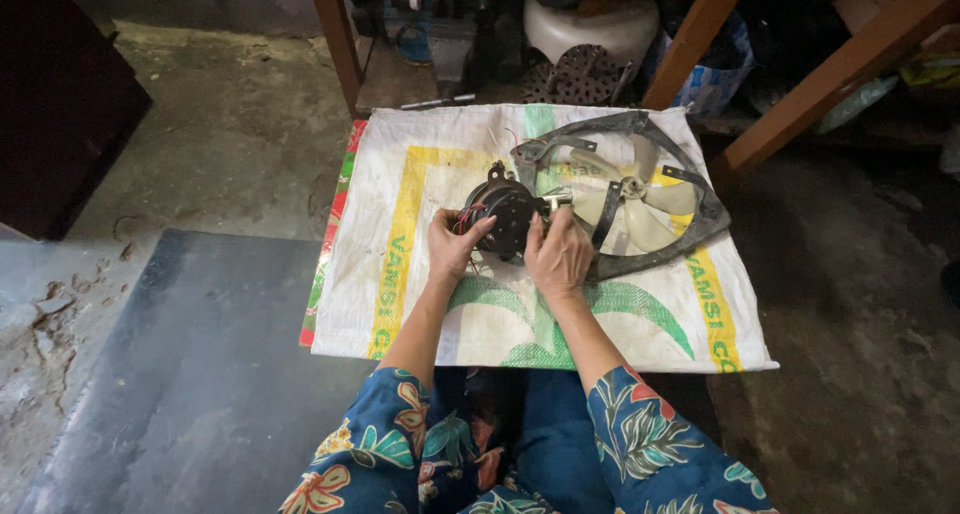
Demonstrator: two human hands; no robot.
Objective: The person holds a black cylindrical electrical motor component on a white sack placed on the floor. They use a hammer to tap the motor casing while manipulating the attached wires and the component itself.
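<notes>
- Your left hand (452, 246) and right hand (558, 256) are clasping, fingers curled, the black fan motor (508, 217) on the woven sack (420, 304) (centre).
- You are seemingly separating it from the fan shroud (700, 229); next calls for a steady pull.

Workshop — concrete floor (230, 134), fan motor (507, 217)

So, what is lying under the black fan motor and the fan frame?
A white woven sack with yellow and green print lies under the fan motor and the fan frame. The surface below the sack is covered and cannot be seen.
</notes>
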